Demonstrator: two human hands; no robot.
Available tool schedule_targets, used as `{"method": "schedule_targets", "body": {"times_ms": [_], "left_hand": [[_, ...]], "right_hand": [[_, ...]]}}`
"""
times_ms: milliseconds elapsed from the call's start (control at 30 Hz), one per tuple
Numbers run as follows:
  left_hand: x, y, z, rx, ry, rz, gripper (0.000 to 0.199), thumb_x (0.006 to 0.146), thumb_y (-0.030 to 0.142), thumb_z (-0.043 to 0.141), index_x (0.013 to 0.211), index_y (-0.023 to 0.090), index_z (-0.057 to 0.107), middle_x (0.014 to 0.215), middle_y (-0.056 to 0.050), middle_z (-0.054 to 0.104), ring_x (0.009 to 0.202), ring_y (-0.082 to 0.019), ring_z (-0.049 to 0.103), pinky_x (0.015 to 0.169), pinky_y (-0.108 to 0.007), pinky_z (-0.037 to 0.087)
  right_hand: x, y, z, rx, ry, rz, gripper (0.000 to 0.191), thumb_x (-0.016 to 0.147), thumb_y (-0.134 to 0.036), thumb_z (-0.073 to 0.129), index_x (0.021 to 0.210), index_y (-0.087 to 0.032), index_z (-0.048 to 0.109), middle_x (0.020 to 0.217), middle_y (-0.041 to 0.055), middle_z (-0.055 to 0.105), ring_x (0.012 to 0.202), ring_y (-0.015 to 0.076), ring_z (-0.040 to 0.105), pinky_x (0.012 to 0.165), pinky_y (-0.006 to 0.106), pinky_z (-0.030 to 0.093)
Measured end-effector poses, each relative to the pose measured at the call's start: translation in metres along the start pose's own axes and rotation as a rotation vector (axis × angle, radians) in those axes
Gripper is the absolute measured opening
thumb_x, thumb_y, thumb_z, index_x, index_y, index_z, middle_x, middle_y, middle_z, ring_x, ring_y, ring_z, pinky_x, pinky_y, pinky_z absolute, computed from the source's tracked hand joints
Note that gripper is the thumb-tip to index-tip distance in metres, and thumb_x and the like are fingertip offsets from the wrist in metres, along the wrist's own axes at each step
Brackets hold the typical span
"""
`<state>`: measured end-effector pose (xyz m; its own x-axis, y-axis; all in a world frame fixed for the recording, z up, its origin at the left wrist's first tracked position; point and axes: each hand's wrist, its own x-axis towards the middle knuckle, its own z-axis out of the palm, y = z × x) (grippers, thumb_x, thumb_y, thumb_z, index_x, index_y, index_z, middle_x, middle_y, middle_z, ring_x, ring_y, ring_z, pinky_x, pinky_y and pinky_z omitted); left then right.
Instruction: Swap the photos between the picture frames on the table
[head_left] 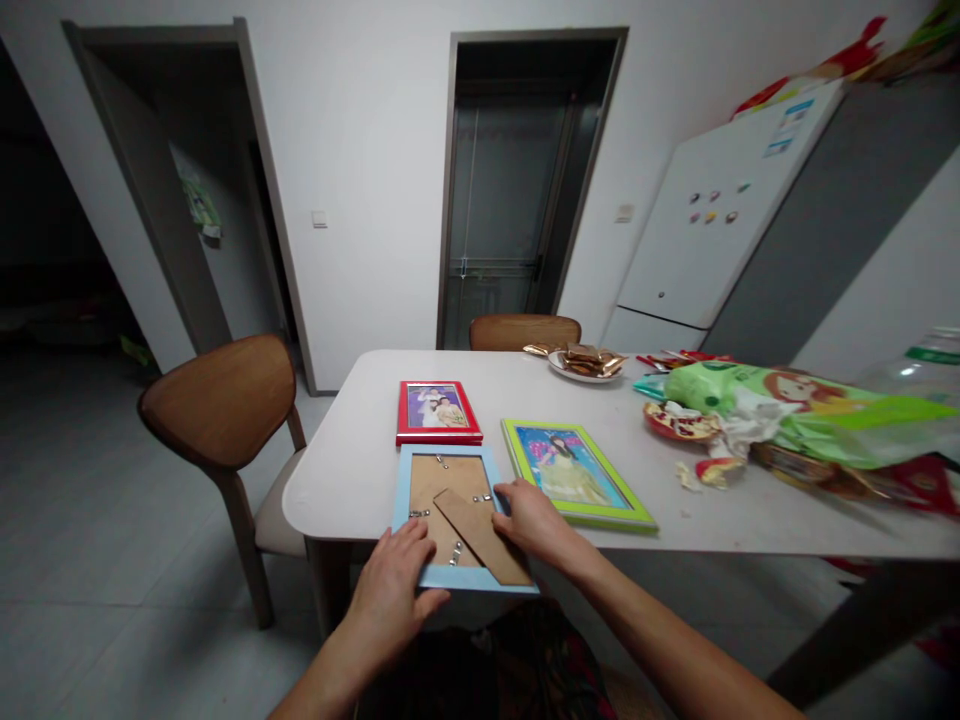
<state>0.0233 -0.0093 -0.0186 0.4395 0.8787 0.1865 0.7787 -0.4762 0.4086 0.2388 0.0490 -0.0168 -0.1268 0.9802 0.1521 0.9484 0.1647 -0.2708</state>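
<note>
A light blue picture frame (405,487) lies back side up at the table's front edge, its near end past the edge. Its brown backing has metal clips and a stand leg. My left hand (397,575) rests on the frame's lower left corner, fingers on top and thumb at the near edge. On the right side, my right hand (529,518) holds the frame's edge, its fingers bent beside a clip. Just beyond sits a red frame (439,437) with a photo of people. To the right is a green frame (637,515) with a photo of a figure in a yellow dress.
A white table (502,380) carries a plate (592,378) of wrapped snacks, an opened pomegranate (679,422), peel pieces and a green bag (840,425). Wooden chairs stand at left (225,405) and behind the table (525,330). A fridge (720,200) is at the right.
</note>
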Motion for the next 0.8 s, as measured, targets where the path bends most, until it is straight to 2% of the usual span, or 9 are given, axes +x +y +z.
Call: {"method": "schedule_targets", "body": {"times_ms": [67,167,333,400,467,567,633,700,800], "left_hand": [[0.0,-0.003,0.0,-0.027,-0.002,-0.001,0.033,0.064,0.028,0.065,0.093,0.016,0.056,0.123,-0.013,0.048,0.118,-0.025,0.037,0.099,-0.046,0.026],[0.001,-0.003,0.003,-0.051,0.02,-0.01,0.035,0.062,0.026,0.066,0.093,0.016,0.055,0.122,-0.014,0.048,0.118,-0.024,0.038,0.1,-0.044,0.026],[0.001,-0.004,0.005,-0.075,0.027,-0.012,0.033,0.061,0.025,0.068,0.09,0.016,0.056,0.12,-0.013,0.05,0.116,-0.025,0.039,0.099,-0.044,0.027],[0.0,-0.005,0.005,-0.08,0.036,-0.014,0.035,0.06,0.024,0.068,0.091,0.016,0.055,0.119,-0.013,0.051,0.116,-0.025,0.04,0.099,-0.044,0.028],[0.001,-0.005,0.005,-0.086,0.047,-0.013,0.039,0.059,0.022,0.069,0.094,0.016,0.054,0.117,-0.012,0.052,0.115,-0.024,0.041,0.098,-0.044,0.029],[0.001,-0.006,0.007,-0.091,0.066,-0.005,0.045,0.058,0.021,0.07,0.099,0.016,0.052,0.111,-0.01,0.056,0.112,-0.024,0.044,0.097,-0.043,0.03],[0.002,-0.006,0.009,-0.09,0.088,0.005,0.046,0.058,0.021,0.07,0.1,0.016,0.051,0.106,-0.009,0.058,0.107,-0.024,0.047,0.096,-0.042,0.032],[0.002,-0.006,0.01,-0.086,0.11,0.011,0.045,0.057,0.021,0.07,0.098,0.017,0.052,0.101,-0.007,0.059,0.101,-0.023,0.05,0.091,-0.041,0.036],[0.002,-0.003,0.011,-0.085,0.126,0.007,0.045,0.057,0.02,0.071,0.097,0.017,0.052,0.094,-0.005,0.059,0.09,-0.021,0.052,0.083,-0.037,0.041]], "right_hand": [[0.004,-0.003,-0.001,0.011,0.009,-0.024,0.022,0.067,-0.018,0.047,0.083,-0.013,0.061,0.087,0.0108,0.057,0.078,0.0178,0.053,0.07,0.024,0.036],[0.012,-0.007,0.002,0.019,0.03,-0.039,0.021,0.069,-0.016,0.046,0.082,-0.014,0.064,0.089,0.0102,0.056,0.082,0.0171,0.052,0.072,0.023,0.035],[0.02,-0.008,0.008,0.007,0.055,0.003,0.025,0.078,-0.024,0.041,0.078,-0.015,0.065,0.084,0.009,0.056,0.074,0.0152,0.051,0.066,0.023,0.034],[0.02,-0.009,0.009,-0.013,0.059,0.033,0.027,0.079,-0.027,0.04,0.081,-0.015,0.065,0.083,0.0089,0.056,0.072,0.0148,0.051,0.064,0.023,0.034],[0.017,-0.012,0.009,-0.025,0.097,0.024,0.026,0.08,-0.028,0.041,0.088,-0.016,0.064,0.085,0.009,0.057,0.077,0.016,0.05,0.068,0.024,0.034],[0.013,-0.026,0.013,0.041,0.16,-0.11,0.026,0.079,-0.027,0.044,0.095,-0.019,0.062,0.096,0.0081,0.057,0.089,0.0178,0.048,0.078,0.027,0.033],[0.013,-0.04,0.018,0.125,0.126,-0.237,0.024,0.079,-0.028,0.045,0.093,-0.021,0.064,0.099,0.0062,0.057,0.091,0.0171,0.047,0.08,0.027,0.032],[0.015,-0.055,0.024,0.182,0.071,-0.336,0.022,0.077,-0.028,0.048,0.09,-0.022,0.065,0.095,0.0045,0.059,0.089,0.0159,0.048,0.079,0.026,0.033],[0.023,-0.07,0.031,0.199,0.039,-0.372,0.017,0.074,-0.025,0.052,0.082,-0.021,0.067,0.084,0.0035,0.061,0.084,0.0149,0.049,0.077,0.025,0.034]]}}
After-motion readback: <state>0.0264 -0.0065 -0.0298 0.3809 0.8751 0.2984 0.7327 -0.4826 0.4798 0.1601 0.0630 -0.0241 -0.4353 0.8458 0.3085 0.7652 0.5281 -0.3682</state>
